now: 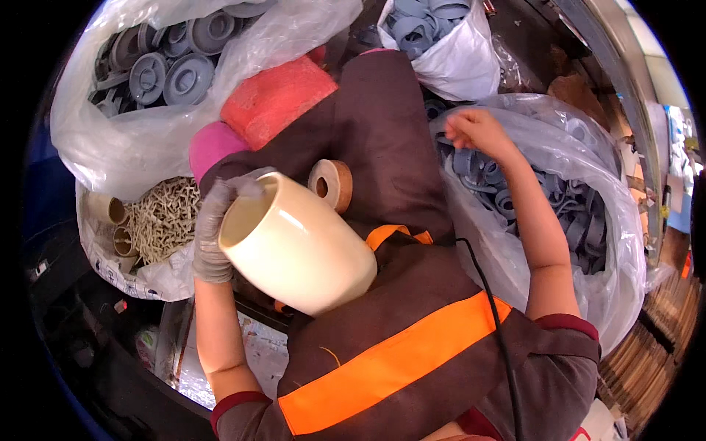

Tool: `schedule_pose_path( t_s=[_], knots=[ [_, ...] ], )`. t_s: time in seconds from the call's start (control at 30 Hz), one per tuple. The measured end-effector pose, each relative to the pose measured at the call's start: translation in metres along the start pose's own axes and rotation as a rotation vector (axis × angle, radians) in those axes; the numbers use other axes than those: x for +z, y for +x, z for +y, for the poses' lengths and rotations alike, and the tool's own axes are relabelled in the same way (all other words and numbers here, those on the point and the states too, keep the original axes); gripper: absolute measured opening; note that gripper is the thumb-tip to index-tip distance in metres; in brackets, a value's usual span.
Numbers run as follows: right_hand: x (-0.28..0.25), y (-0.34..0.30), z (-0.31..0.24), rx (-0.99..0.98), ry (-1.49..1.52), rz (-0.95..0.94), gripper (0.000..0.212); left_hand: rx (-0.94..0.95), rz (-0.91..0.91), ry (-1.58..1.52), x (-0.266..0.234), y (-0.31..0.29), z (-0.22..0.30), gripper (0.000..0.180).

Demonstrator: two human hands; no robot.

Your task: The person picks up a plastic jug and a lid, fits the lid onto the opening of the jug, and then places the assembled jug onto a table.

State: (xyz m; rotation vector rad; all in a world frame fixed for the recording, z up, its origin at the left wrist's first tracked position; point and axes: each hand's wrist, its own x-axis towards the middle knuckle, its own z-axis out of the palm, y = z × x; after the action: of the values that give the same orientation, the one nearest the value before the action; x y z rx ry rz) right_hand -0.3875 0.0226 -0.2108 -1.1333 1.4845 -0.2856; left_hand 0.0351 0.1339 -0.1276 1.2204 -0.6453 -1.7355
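Note:
My left hand [214, 228], in a thin pale glove, grips a cream plastic tub [301, 253] by its rim and side. The tub lies tilted against my apron, its open mouth toward the upper left. My right hand [476, 134] is bare and raised over the edge of a clear bag [625, 250] of grey plastic parts [581, 213]. Its fingers are curled closed; whether anything is in them is hidden. A roll of tape [337, 185] rests on my lap beside the tub.
A clear bag [81, 140] of round grey parts [165, 70] stands at the far left. Below it, a white sack [173, 275] holds small beige pieces [163, 220]. Another white bag [463, 70] of grey parts is at the far right. A red cloth [279, 99] covers my knee. A black cord [504, 345] crosses my apron.

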Motion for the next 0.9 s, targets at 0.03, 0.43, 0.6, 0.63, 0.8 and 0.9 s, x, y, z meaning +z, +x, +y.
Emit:
schedule_pose_path(
  t_s=[0.03,0.43,0.6,0.63,0.8,0.9],
  knots=[
    [-0.015,0.012,0.040,0.121,-0.074,0.052,0.027,0.012,-0.065,-0.017,0.003,0.004,0.000,0.044],
    [0.023,0.084,0.331,0.141,-0.398,0.615,0.034,-0.022,-0.141,-0.151,0.005,0.014,0.001,0.041],
    [-0.038,0.078,0.300,-0.025,-0.179,0.654,0.031,-0.011,-0.256,-0.144,0.014,0.030,0.003,0.043],
    [-0.048,0.075,0.291,-0.024,0.005,0.692,0.030,0.019,-0.285,-0.075,0.019,0.033,0.004,0.042],
    [-0.014,0.007,0.003,-0.213,0.733,0.508,0.028,-0.029,-0.302,-0.043,0.041,0.045,0.017,0.049],
    [-0.006,-0.033,-0.112,-0.413,0.396,0.010,0.026,-0.105,-0.447,0.030,0.062,0.061,0.038,0.065]
  ],
)
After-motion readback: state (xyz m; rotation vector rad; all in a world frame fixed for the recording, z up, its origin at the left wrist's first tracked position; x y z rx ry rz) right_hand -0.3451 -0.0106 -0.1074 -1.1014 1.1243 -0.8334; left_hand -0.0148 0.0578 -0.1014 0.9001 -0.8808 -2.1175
